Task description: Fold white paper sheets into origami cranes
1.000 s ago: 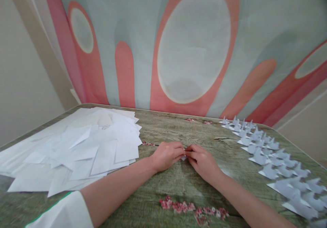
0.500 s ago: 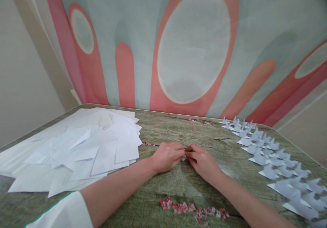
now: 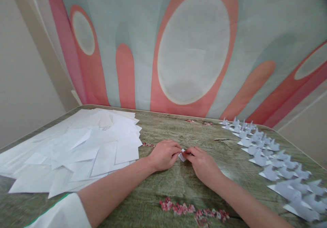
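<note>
A small folded piece of white paper point(image 3: 182, 156) lies at the middle of the table, between my two hands. My left hand point(image 3: 165, 155) grips its left side, fingers bent and pressed together at the paper. From the other side, the fingertips of my right hand point(image 3: 201, 161) pinch the paper's right edge. Fingers cover part of the paper, so its full shape cannot be made out.
Loose white sheets point(image 3: 107, 158) overlap in a wide heap on the left of the table. Several folded paper birds point(image 3: 269, 172) stand in rows along the right edge. The wood-patterned table point(image 3: 158, 190) meets a patterned backdrop point(image 3: 143, 68) at the back.
My fingers have moved slightly apart, and more of the folded paper shows between them. The heap and the paper birds stay as they were.
</note>
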### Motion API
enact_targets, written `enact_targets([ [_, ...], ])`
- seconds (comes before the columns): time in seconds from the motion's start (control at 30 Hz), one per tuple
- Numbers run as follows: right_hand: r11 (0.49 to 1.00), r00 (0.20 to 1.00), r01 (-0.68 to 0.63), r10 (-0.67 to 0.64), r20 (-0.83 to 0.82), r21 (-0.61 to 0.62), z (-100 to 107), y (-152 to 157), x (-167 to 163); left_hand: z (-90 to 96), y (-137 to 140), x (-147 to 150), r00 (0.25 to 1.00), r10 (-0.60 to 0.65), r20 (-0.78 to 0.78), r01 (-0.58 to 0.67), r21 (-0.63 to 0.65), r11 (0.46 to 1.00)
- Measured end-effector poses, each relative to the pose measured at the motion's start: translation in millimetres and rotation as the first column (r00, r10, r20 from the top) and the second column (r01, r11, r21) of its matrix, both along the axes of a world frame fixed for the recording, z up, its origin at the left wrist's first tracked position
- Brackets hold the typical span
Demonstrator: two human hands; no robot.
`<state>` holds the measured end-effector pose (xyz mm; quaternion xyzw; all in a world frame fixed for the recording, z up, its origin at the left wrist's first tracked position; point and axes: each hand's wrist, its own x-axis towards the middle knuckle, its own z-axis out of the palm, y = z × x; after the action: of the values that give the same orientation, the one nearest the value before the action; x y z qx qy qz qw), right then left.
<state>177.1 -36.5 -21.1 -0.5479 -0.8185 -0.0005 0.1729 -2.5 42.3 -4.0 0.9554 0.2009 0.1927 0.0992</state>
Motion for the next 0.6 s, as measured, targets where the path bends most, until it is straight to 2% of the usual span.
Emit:
enact_targets([
  [0.6, 0.998, 0.988, -0.035, 0.041, 0.147, -0.043, 10.0, -5.6, -1.5, -8.6, 14.9, -2.7, 0.998, -0.060, -0.027, 0.060, 0.001, 0.998],
])
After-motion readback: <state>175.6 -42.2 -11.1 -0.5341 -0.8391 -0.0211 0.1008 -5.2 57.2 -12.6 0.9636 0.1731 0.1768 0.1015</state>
